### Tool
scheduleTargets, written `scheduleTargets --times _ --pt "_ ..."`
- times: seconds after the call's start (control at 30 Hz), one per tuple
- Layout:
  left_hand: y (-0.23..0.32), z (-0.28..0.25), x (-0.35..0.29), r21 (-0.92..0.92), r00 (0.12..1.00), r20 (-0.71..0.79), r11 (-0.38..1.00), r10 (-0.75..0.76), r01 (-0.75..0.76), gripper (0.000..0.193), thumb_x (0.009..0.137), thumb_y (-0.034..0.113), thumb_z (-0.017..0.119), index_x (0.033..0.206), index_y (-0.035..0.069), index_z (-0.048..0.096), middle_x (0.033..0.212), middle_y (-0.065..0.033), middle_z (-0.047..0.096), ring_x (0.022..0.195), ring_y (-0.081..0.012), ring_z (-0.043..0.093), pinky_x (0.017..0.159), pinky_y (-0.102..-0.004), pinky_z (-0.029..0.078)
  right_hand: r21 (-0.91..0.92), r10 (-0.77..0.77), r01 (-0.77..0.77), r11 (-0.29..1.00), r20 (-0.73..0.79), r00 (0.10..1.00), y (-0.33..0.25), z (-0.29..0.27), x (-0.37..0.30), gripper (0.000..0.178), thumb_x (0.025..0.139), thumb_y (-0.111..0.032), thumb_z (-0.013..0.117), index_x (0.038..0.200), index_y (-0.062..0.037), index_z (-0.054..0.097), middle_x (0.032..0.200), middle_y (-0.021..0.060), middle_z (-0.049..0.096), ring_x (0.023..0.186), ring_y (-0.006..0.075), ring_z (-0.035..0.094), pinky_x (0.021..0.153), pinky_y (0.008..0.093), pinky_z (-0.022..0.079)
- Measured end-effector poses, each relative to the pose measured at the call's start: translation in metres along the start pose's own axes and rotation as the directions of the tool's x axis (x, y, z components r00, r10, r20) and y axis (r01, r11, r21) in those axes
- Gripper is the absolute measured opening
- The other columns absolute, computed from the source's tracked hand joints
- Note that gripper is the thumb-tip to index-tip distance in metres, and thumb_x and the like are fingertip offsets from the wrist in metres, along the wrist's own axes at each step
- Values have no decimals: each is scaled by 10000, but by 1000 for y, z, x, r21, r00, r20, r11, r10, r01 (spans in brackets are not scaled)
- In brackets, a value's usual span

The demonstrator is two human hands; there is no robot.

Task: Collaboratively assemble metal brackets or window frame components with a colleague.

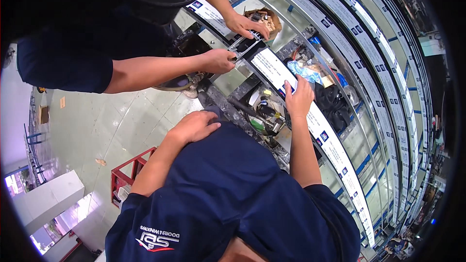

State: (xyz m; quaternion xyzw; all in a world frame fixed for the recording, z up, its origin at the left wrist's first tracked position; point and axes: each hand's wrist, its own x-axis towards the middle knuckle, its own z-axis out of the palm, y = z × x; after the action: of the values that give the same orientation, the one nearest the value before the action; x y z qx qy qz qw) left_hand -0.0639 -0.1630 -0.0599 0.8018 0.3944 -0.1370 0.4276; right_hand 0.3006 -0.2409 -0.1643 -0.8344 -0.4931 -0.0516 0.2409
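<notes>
A long profile point(269, 69), covered in white printed film, runs from the upper middle to the lower right. My right hand point(299, 99) grips it near its middle, with thumb and fingers over its face. My left hand point(193, 127) lies with fingers stretched on dark cloth at my lap, holding nothing. At the profile's dark end, a co-worker's two hands work: one hand point(221, 61) pinches a small part I cannot make out, and the other hand point(246, 25) rests on a small metal piece point(252, 36) at the joint.
A cardboard box point(274, 22) of small parts stands beyond the joint. Tools and bits clutter a tray point(267, 111) under the profile; a blue crumpled bag point(306, 72) lies past it. More film-covered profiles point(340, 43) fill the right side. A red metal frame point(127, 174) stands on the floor at left.
</notes>
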Motion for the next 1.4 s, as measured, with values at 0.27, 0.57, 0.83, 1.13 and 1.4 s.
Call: scheduleTargets --times 0.27,0.57,0.83,1.13,1.4 --pt "-21 -6 24 -128 996 68 990 63 -54 499 1008 403 624 1312 13 693 1207 -221 748 1155 -392 697 1009 -457 540 -26 38 -37 999 57 998 -2 1 -1 514 971 -426 707 1360 -99 624 1270 135 657 1229 339 600 1053 489 408" --pt "-93 25 76 219 825 -218 850 521 -479 331 954 373 732 1134 96 718 1098 -99 692 1111 -324 661 1017 -475 507 -73 62 -58 996 53 997 -7 -3 4 503 964 -461 702 1339 -133 635 1243 114 664 1204 329 612 1040 470 422" --pt "-108 32 112 410 714 -226 729 663 -548 759 885 552 764 1445 82 555 1419 -123 551 1394 -310 474 1223 -505 321 -95 54 -46 994 81 995 -4 5 6 515 972 -481 688 1346 -131 629 1279 120 663 1215 350 608 1029 481 428" --pt "-124 43 135 433 707 -229 721 669 -542 763 850 615 764 1403 113 607 1435 -62 557 1434 -269 431 1264 -492 260 -122 40 -27 992 104 994 3 8 5 555 974 -488 687 1373 -109 621 1322 133 645 1267 348 590 1063 485 421" --pt "-120 44 137 459 654 -283 698 702 -550 616 873 576 750 1298 142 646 1315 -31 593 1354 -231 482 1217 -459 265 -118 33 -21 993 101 994 3 8 3 541 975 -481 689 1368 -116 618 1321 139 644 1251 346 592 1052 484 422"
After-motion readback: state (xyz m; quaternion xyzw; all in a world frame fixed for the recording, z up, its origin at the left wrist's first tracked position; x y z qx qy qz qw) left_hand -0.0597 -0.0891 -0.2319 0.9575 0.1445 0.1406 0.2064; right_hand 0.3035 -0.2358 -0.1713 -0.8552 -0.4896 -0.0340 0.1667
